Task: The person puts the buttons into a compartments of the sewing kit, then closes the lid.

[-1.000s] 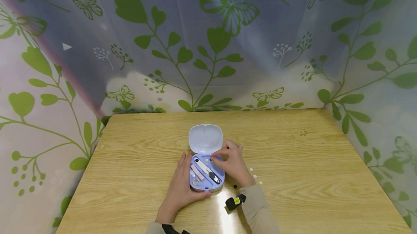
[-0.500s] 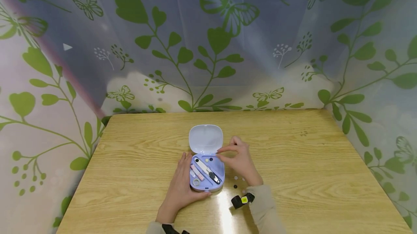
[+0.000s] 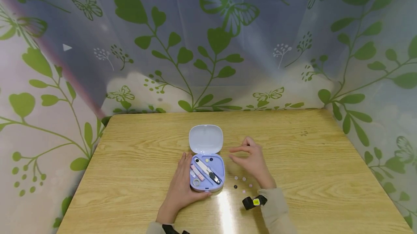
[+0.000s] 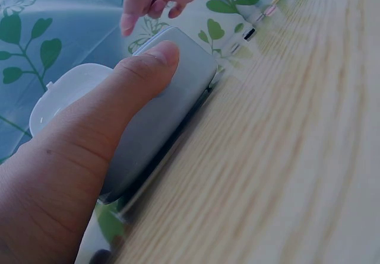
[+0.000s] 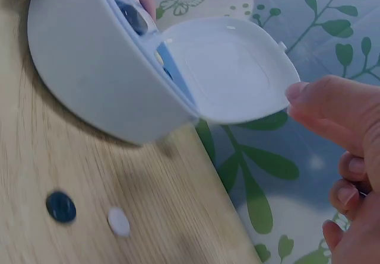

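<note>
The blue-lilac box [image 3: 216, 167] lies with its pale lid [image 3: 205, 139] tipped back. My left hand [image 3: 178, 190] grips the box, fingers along its left side; the thumb presses the outer wall [image 4: 178, 92] in the left wrist view. To the right of the box, off its surface, my right hand [image 3: 252, 158] hovers with thumb and forefinger close together and nothing visible between them. Inside are a white-and-black tool [image 3: 207, 170], a pink-and-white item [image 3: 197, 173], a ring-shaped roll [image 3: 196, 182], a yellowish button [image 3: 206, 160] and a dark button [image 3: 211, 159].
Several pale buttons [image 3: 244, 178] and one black button [image 3: 235, 187] are scattered on the wooden table [image 3: 309, 172], right of the box and near my right wrist. A leaf-patterned cloth [image 3: 208, 82] stands behind the table and along both sides.
My right hand has withdrawn rightward from the box's upper compartment, uncovering the dark button there and more pale buttons on the table. My left hand has stayed on the box.
</note>
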Demonstrator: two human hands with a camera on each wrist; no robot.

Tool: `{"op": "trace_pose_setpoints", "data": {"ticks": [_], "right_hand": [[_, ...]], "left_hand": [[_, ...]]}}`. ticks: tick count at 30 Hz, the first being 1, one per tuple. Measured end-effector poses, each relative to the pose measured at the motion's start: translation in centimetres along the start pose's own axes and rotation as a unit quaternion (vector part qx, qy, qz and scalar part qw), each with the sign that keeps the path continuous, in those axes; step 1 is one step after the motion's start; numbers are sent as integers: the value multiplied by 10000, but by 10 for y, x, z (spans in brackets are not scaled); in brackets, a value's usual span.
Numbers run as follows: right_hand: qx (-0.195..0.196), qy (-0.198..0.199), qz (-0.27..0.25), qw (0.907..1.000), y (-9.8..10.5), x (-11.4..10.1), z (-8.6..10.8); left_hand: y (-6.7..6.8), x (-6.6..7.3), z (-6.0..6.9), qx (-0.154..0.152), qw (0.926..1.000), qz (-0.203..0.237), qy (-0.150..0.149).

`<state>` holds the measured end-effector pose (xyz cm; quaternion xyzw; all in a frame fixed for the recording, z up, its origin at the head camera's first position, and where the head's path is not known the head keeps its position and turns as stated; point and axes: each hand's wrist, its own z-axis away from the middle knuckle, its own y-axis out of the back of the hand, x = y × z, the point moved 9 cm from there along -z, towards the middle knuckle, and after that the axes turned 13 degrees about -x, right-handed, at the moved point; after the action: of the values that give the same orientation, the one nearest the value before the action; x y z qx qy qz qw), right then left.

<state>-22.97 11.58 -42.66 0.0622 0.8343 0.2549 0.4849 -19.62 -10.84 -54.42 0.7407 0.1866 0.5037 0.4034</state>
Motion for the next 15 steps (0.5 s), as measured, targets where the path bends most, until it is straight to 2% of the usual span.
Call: {"op": "trace_pose_setpoints", "data": {"ticks": [2,9,12,15], "right_hand": [[13,-51,-4,10000,3,4,3],[101,-411,41,9991,11,60,22],[141,-540,135,9984,17,66,28],[66,-837,107,9964,20,75,34]], "left_hand": [[0,0,0,10,10000,-12,0],[0,0,0,-20,10000,-28,23],[-1,0,1,-30,10000,-23,36],[-1,-1,1,-28,10000,-28,35]]}}
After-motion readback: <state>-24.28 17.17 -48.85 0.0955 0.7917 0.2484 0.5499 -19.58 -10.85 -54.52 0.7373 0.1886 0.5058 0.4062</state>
